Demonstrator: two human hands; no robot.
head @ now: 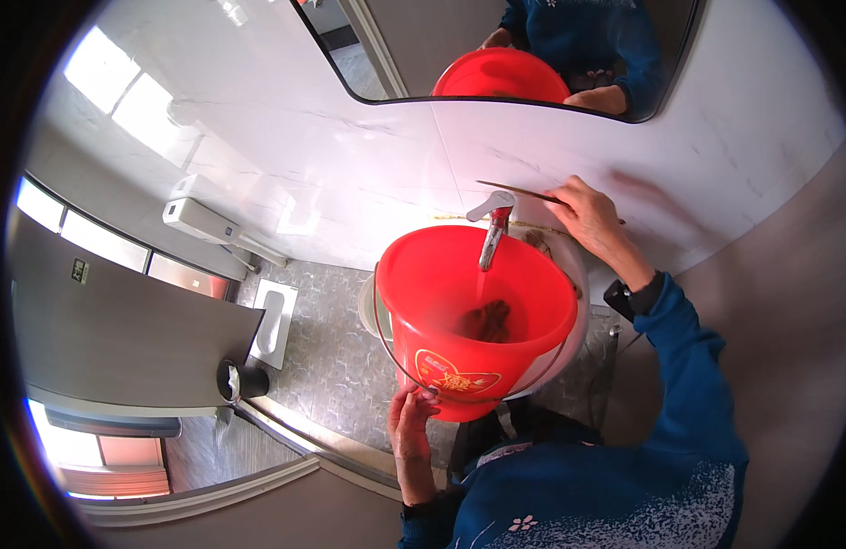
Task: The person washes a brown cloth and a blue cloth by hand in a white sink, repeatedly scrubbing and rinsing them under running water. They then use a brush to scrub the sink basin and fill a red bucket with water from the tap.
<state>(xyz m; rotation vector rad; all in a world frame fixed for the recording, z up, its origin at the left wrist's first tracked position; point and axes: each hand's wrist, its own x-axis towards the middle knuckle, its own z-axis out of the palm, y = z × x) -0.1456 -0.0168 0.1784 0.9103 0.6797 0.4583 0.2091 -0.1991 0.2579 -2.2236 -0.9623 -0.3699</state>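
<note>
A red plastic bucket (416,309) stands tilted on a white washbasin (579,264), under a chrome faucet (490,247). Water seems to run from the spout into it. Inside lies a dark brown, crumpled thing (488,321), perhaps a cloth. My left hand (413,425) grips the bucket low on its near side, where the wire handle (389,350) hangs down. In my right hand (587,213) is a thin brown stick (515,189), held level just behind and right of the faucet lever (495,202).
A mirror (464,27) hangs on the marbled wall above the basin. Left of the bucket, a pale basin (369,309) is partly hidden on the floor. Farther left are a squat toilet (275,322), a black bin (248,381) and a grey partition (135,322).
</note>
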